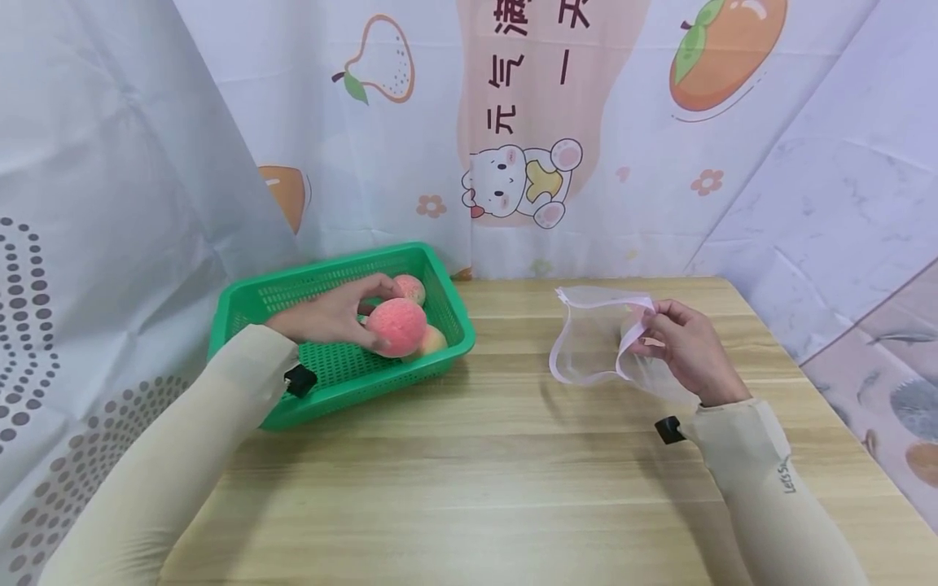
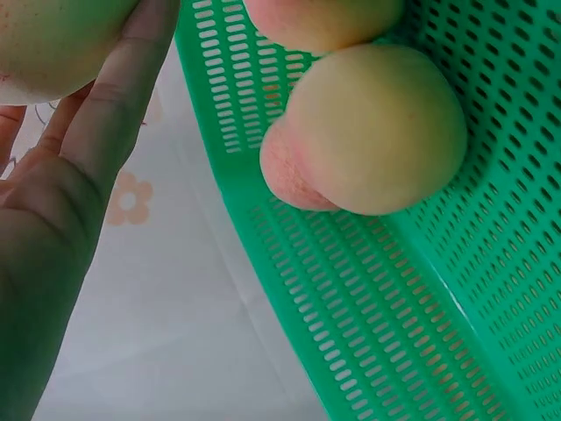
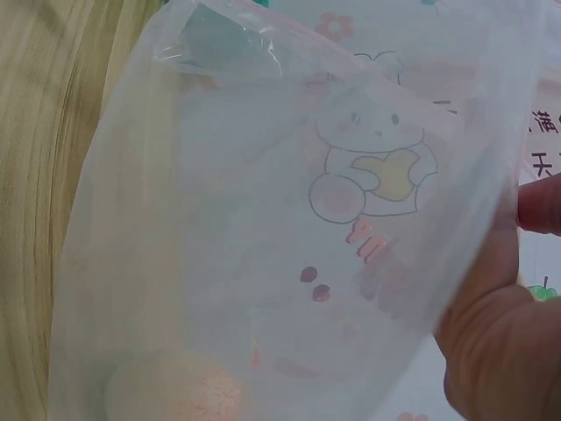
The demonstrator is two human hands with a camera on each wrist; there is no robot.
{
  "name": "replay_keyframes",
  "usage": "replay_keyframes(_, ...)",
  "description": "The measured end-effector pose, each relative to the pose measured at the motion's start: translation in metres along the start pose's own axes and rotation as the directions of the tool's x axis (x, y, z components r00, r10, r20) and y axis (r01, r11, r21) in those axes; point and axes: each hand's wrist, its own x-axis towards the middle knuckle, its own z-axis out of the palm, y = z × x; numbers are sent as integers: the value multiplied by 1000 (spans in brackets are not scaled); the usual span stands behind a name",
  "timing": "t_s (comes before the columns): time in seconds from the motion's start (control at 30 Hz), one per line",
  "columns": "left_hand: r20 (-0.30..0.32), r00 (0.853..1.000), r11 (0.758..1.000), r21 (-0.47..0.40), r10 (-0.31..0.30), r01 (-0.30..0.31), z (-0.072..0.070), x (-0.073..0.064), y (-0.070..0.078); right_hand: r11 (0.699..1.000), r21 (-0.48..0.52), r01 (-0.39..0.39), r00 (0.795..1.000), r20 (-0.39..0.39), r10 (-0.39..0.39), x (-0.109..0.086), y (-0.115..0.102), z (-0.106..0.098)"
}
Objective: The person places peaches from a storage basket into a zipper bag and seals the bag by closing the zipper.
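My left hand (image 1: 333,313) grips a pink peach (image 1: 397,327) between thumb and fingers, over the right end of a green basket (image 1: 344,396). Beneath and behind it lie other peaches: a pinkish one (image 1: 409,289) by the far wall and a paler one (image 1: 434,340) near the front. In the left wrist view the held peach (image 2: 53,44) shows its pale underside. My right hand (image 1: 689,346) pinches the pink-edged mouth of a translucent plastic bag (image 1: 589,338), which gapes toward the basket. Through its film, a peach (image 3: 180,390) shows low in the right wrist view.
The basket stands at the left back of a wood-grain table (image 1: 469,488). A printed curtain (image 1: 425,163) hangs behind the table, with more cloth at both sides. Bare tabletop lies between basket and bag.
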Motion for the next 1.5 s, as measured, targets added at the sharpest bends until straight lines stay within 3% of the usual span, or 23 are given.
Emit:
replay_keyframes(0.37, 3, 997, 995, -61, 81, -81, 14, 12, 13, 1000, -6, -1, 1000, 1, 1, 1, 0, 1)
replay_keyframes(0.67, 6, 994, 991, -87, 105, -104, 28, 16, 21, 1000, -4, -9, 1000, 8, 9, 1, 1, 2)
replay_keyframes(0.97, 44, 982, 974, -143, 181, -173, 40, 21, 30, 1000, -8, 1, 1000, 22, -1, 0, 3, 2)
replay_keyframes(1.27, 62, 984, 985, -58, 165, -162, 55, 24, 36, 999, -34, -4, 1000, 7, 4, 1, 3, 1)
replay_keyframes(1.5, 52, 987, 984, -100, 153, -147, 69, 31, 39, 1000, -22, -8, 1000, 12, 8, 1, 3, -1)
